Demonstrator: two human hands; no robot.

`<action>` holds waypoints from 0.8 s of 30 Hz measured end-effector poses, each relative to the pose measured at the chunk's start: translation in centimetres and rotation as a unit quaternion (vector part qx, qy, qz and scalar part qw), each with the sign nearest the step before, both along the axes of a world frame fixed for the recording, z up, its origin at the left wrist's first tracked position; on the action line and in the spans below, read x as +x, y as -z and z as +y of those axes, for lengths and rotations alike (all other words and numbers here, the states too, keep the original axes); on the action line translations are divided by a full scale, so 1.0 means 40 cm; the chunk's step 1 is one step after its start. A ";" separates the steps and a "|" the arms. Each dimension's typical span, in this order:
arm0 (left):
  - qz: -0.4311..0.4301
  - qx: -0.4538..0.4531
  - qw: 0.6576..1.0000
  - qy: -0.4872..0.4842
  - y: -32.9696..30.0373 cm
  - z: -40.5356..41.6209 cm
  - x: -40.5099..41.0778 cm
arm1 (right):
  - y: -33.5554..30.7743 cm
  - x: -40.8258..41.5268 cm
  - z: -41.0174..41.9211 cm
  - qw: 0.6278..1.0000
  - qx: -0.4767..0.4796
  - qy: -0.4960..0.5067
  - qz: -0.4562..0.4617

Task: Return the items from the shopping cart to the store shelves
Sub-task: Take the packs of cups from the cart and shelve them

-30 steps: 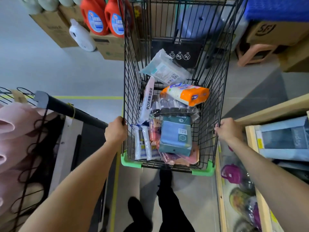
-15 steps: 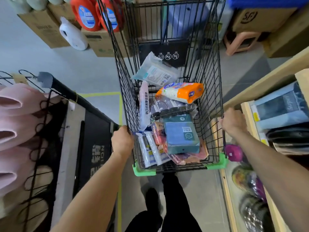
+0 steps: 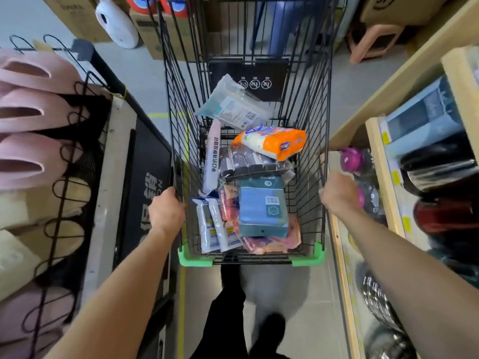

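Left hand (image 3: 166, 212) and right hand (image 3: 337, 194) each grip a side of the black wire shopping cart (image 3: 181, 104) (2 hands); between them lies a teal-blue pack (image 3: 263, 207); beyond it, an orange wipes pack (image 3: 272, 141).

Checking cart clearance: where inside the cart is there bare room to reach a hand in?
Bare mesh shows beside the clear packet, below the black panel, at the cart far end. The near half is crowded: blue-green box, orange pack, dark rolls overlap.

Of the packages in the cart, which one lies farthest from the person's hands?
The clear plastic pouch with the teal insert, propped at the cart's far end. The orange-and-white pack, dark rolls and blue-teal box all lie nearer.
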State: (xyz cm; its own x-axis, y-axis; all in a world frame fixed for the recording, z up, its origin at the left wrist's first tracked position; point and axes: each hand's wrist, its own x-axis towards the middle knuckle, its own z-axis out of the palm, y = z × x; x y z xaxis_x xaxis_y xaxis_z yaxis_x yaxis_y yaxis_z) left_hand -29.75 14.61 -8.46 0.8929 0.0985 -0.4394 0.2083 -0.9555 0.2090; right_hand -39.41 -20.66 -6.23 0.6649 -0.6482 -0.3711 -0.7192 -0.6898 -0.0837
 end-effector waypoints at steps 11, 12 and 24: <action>0.019 0.068 0.997 0.002 -0.029 0.104 -0.372 | 0.029 -0.373 0.084 0.997 0.051 -0.051 0.041; 0.028 0.085 0.996 0.014 -0.036 0.109 -0.413 | 0.025 -0.405 0.087 0.995 0.057 -0.061 0.050; 0.545 0.212 0.793 0.173 -0.127 0.031 -0.355 | -0.029 -0.620 0.184 0.927 -0.054 -0.337 0.155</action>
